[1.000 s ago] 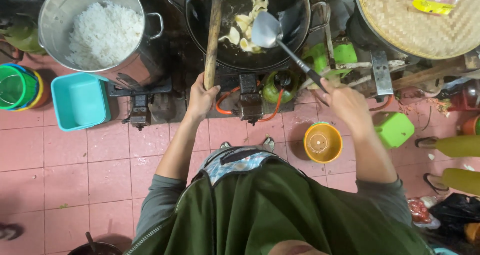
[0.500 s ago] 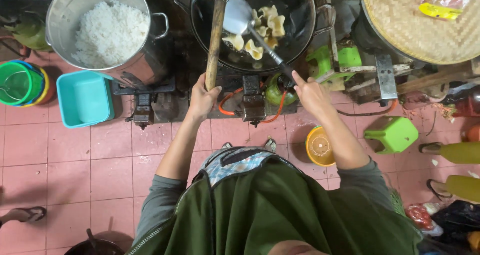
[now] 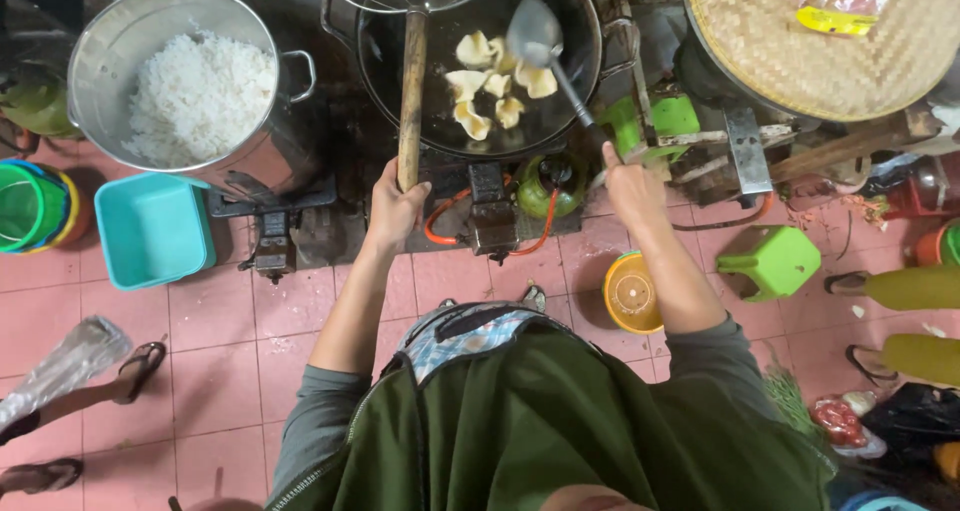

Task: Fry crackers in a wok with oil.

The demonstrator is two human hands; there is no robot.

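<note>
The left hand has its grip wrapped around the end of the long wooden handle of the black round wok, steadying it. The right hand grips the dark handle of the steel ladle, whose bowl sits among the pale yellow crackers in the oil, probably touching one. This looks like mid-fry stirring; the next move calls for gentle turning of the pieces without splashing.

Pink tiled floor, green stool.
</note>
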